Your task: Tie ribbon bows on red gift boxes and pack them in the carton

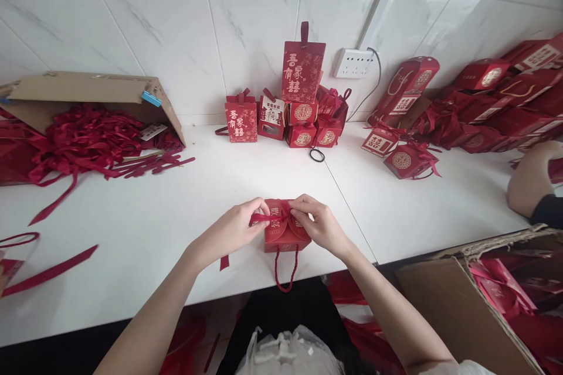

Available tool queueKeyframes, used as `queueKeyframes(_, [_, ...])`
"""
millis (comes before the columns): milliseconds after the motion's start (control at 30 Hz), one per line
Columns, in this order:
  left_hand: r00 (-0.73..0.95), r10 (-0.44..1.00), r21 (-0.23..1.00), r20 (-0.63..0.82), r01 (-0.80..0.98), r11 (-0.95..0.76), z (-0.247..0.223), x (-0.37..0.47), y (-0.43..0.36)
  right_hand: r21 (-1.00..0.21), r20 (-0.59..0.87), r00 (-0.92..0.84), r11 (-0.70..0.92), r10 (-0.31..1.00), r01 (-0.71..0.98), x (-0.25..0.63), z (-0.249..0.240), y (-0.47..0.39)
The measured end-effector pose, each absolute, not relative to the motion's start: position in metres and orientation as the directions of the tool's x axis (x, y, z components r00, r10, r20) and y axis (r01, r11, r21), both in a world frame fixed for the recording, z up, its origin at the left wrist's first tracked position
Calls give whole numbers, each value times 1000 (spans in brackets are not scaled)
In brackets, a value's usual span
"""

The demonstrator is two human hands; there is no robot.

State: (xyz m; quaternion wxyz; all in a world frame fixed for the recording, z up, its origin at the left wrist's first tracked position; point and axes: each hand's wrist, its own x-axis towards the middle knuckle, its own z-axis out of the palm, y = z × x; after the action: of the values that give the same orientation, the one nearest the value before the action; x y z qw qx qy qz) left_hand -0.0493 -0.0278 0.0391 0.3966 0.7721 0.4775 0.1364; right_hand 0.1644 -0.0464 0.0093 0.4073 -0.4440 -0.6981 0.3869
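A small red gift box (pixel 287 241) with gold lettering stands at the front edge of the white table, its red cord handle (pixel 287 289) hanging over the edge. Red ribbon (pixel 260 218) lies across the top of the box. My left hand (pixel 246 221) pinches the ribbon at the left of the box top. On the right side, my right hand (pixel 317 224) is closed on the ribbon near the middle of the lid, its fingertips against the box. The ribbon between the hands looks gathered, but its exact form is partly hidden by my fingers.
An open cardboard box (pixel 88 91) spills red ribbons at left. Finished-looking red boxes (pixel 241 120) stand by the wall, near a power strip (pixel 354 63). More red boxes pile at right, beside another person's arm (pixel 528 184). A carton (pixel 457 299) sits below right.
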Motion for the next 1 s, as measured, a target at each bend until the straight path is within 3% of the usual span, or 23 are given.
queueKeyframes(167, [516, 856, 707, -30, 616, -347, 46, -45, -28, -882, 256, -237, 326, 937, 339, 160, 6, -48])
queueKeyframes(333, [573, 819, 720, -9, 573, -392, 57, -41, -28, -854, 296, -224, 363, 928, 373, 155, 4, -48])
queueKeyframes(533, [561, 827, 673, -19, 619, -405, 68, -34, -28, -921, 226, -31, 224, 974, 320, 149, 4, -47])
queueKeyframes(833, [710, 704, 655, -21, 541, -527, 78, -25, -11, -911, 187, -150, 229, 971, 344, 152, 12, -43])
queueKeyframes(1000, [705, 709, 723, 17, 481, -496, 78, -19, 3, -943, 111, -155, 153, 982, 295, 151, 11, -42])
